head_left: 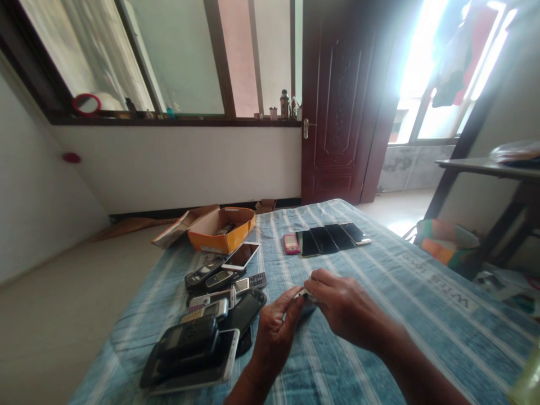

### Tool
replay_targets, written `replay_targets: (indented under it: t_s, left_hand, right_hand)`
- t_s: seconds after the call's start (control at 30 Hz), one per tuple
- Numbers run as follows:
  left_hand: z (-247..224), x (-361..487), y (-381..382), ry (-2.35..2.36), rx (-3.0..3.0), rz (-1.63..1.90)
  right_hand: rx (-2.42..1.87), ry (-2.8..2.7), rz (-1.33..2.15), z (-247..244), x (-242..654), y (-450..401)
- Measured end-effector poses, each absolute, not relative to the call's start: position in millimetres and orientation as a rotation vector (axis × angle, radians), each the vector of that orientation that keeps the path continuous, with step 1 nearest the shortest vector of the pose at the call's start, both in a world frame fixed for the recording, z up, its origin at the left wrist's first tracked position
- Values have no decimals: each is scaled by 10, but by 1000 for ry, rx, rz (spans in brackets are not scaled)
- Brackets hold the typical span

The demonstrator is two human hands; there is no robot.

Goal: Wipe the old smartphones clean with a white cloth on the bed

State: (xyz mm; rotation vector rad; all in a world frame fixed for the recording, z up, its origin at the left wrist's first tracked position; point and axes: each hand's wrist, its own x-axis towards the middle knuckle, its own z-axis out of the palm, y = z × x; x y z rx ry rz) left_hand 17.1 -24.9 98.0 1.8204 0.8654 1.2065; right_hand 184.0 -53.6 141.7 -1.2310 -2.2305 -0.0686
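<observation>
Over the middle of the bed, my left hand (276, 323) and my right hand (337, 304) meet around a small white-edged mobile phone (301, 293). The left thumb and fingers pinch its near end. My right fingers close over the other end, so most of the phone is hidden. To the left lies a jumbled pile of old phones, among them a white-framed phone (241, 256), a silver keypad phone (206, 310) and a black device (188, 339) on top of a large white-edged one (228, 360). Several dark phones (324, 240) lie side by side beyond my hands, with a pink-edged phone (291, 243) at their left end.
An open orange cardboard box (219, 242) stands at the bed's far left, with some items inside. Blue striped cloth (405, 292) covers the bed. Past it are a dark red door (346, 101), a window sill and, on the right, a table (485, 166).
</observation>
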Motion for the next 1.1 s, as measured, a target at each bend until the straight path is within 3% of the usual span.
replay_targets:
  t_s: [0.73, 1.1]
  left_hand:
    - [989, 187, -322, 898, 1890, 1238]
    - [1001, 193, -327, 896, 1839, 1186]
  right_hand:
    - [-1393, -2130, -45, 1458, 1867, -542]
    - [-1432, -2159, -247, 1341, 1609, -610]
